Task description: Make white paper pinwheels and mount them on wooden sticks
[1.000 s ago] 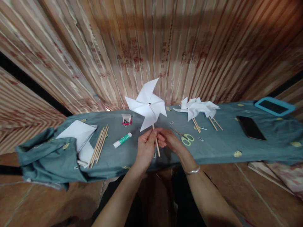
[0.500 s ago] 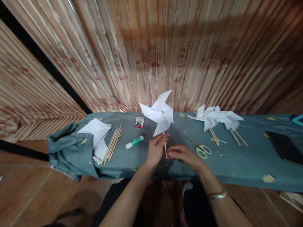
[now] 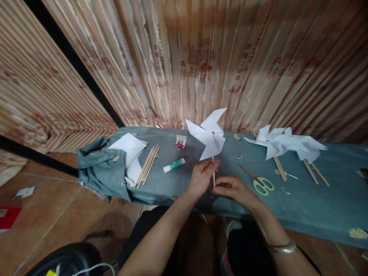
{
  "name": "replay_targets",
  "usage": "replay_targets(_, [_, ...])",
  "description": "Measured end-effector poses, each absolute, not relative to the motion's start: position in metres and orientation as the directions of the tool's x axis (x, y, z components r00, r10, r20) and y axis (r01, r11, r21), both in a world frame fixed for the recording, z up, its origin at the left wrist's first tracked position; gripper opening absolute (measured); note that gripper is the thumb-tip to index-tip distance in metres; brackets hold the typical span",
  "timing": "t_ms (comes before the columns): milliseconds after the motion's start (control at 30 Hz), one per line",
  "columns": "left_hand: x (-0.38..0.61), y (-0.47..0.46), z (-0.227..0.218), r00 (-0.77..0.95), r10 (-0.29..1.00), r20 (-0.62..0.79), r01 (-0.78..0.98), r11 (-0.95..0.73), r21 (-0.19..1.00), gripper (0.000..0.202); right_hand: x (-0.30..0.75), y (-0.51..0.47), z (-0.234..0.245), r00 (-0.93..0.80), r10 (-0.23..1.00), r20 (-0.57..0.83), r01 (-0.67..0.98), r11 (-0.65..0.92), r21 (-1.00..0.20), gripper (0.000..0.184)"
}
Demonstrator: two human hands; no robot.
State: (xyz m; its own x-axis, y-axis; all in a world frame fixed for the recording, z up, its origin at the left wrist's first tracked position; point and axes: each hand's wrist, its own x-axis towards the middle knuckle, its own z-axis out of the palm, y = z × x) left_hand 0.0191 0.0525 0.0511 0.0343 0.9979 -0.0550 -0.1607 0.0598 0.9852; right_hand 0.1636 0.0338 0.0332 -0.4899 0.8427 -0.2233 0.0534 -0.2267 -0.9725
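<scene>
A white paper pinwheel point(image 3: 208, 137) on a thin wooden stick stands upright in front of me, a small pin at its centre. My left hand point(image 3: 202, 175) is closed round the upper part of the stick, just below the blades. Lower down, my right hand point(image 3: 233, 188) pinches the stick near its bottom end. Left of the hands lie a green and white glue stick point(image 3: 174, 165) and a small red box point(image 3: 181, 142) of pins, its lid up. Scissors point(image 3: 260, 184) with yellow-green handles lie to the right.
Several wooden sticks point(image 3: 147, 165) lie beside white paper sheets point(image 3: 128, 145) at the left end of the cloth-covered table point(image 3: 161, 195). Several pinwheels point(image 3: 287, 142) rest overlapped on the right. A pleated curtain point(image 3: 184, 69) hangs behind the table.
The view has shifted left, so everything appears further right. Both hands keep their hold on the pinwheel's stick, and the pinwheel stays upright.
</scene>
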Motion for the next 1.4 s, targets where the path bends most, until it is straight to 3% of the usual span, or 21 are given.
replay_targets(433, [0.021,0.047,0.054,0.071,0.995,-0.07,-0.264,0.086,0.961,0.034,0.174,0.034,0.037,-0.415,0.893,-0.176,0.125,-0.135,-0.983,0.023])
replay_targets(900, [0.018,0.051,0.05,0.002,0.993,-0.116,-0.254,0.113,0.961,0.019,0.181,0.042,0.037,-0.406,0.895,-0.184,0.123,-0.146,-0.982,0.028])
replay_targets(1000, [0.018,0.051,0.048,0.027,0.992,-0.126,-0.244,0.129,0.961,0.018,0.2,0.049,0.04,-0.253,0.954,-0.159,0.022,-0.159,-0.987,0.034])
replay_targets(1167, [0.019,0.046,0.043,0.092,0.985,-0.147,-0.215,0.164,0.963,0.02,0.226,0.067,0.035,0.208,0.975,-0.078,-0.219,-0.031,-0.975,0.039])
replay_targets(1267, [0.019,0.039,0.038,0.152,0.969,-0.193,-0.16,0.216,0.963,0.021,0.229,0.079,0.033,0.301,0.951,-0.069,-0.246,0.008,-0.969,0.044])
replay_targets(1400, [0.017,0.031,0.033,0.219,0.941,-0.26,-0.073,0.281,0.957,0.024,0.225,0.087,0.035,0.267,0.962,-0.055,-0.277,0.022,-0.961,0.05])
